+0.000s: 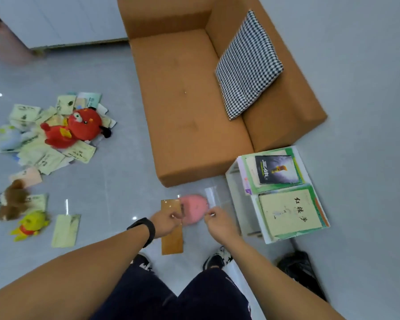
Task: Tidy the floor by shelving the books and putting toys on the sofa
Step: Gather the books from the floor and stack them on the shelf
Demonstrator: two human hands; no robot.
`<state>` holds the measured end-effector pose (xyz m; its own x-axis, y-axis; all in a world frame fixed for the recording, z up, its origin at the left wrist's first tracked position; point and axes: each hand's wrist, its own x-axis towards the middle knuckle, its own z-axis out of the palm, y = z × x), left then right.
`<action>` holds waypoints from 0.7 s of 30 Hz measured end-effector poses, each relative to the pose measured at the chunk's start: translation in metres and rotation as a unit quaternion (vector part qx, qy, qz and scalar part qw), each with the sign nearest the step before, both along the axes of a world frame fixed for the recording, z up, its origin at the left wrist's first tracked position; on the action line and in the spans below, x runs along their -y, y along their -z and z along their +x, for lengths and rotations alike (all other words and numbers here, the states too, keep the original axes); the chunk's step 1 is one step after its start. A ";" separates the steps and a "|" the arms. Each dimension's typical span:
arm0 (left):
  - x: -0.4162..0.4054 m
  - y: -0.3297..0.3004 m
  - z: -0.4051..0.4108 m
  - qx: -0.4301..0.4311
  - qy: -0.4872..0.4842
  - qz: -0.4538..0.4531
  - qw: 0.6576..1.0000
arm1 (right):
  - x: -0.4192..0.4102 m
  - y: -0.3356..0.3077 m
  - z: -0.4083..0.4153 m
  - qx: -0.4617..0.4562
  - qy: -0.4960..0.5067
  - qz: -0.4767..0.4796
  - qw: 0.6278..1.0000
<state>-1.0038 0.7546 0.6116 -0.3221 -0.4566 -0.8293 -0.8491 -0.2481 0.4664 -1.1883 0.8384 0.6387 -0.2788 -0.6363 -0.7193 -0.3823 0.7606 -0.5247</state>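
A pink plush toy [193, 210] hangs between my two hands above the floor in front of the orange sofa [189, 107]. My left hand [165, 221] pinches its left side and my right hand [218, 221] pinches its right side. An orange-brown book [172, 241] lies on the floor under my left hand. At the left, a red plush toy [72, 128] lies on a heap of pale books [44, 155]. A brown plush [12, 199], a yellow plush [31, 224] and a single pale book [65, 230] lie nearer.
A small white shelf [238, 195] stands right of the sofa with books [289, 213] stacked on top. A checked cushion [247, 65] leans on the sofa's right arm. A dark bag [300, 269] lies behind the shelf. My shoes [217, 258] stand below the toy.
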 end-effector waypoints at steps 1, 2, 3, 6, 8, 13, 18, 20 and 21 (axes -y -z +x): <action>0.002 0.001 0.039 0.008 -0.034 0.018 0.999 | 0.009 -0.004 0.036 -0.001 -0.021 0.001 1.000; 0.004 0.003 0.068 0.015 -0.066 0.033 0.997 | 0.018 -0.009 0.063 0.002 -0.035 -0.004 0.999; 0.004 0.004 0.097 0.016 -0.091 0.039 0.995 | 0.026 -0.014 0.091 0.010 -0.042 -0.007 0.999; 0.007 0.002 0.180 -0.001 -0.138 0.058 0.989 | 0.056 -0.022 0.184 0.041 -0.064 -0.020 0.997; 0.010 -0.001 0.229 -0.010 -0.176 0.057 0.983 | 0.071 -0.023 0.239 0.062 -0.106 -0.024 0.992; 0.006 -0.006 0.326 -0.022 -0.374 0.051 0.926 | 0.100 -0.034 0.331 0.094 -0.226 0.009 0.970; 0.007 0.005 0.384 -0.017 -0.481 0.065 0.874 | 0.156 -0.036 0.389 0.100 -0.301 0.013 0.948; 0.017 0.009 0.392 -0.010 -0.478 0.066 0.876 | 0.180 -0.033 0.401 0.107 -0.300 0.008 0.948; 0.023 0.011 0.394 -0.008 -0.471 0.068 0.879 | 0.190 -0.031 0.405 0.111 -0.299 0.007 0.948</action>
<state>-0.6099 0.7312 0.6010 0.1340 -0.4244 -0.8955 -0.2298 -0.8923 0.3885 -0.7834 0.6483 0.6701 0.2876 -0.6224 -0.7280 -0.6295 0.4500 -0.6334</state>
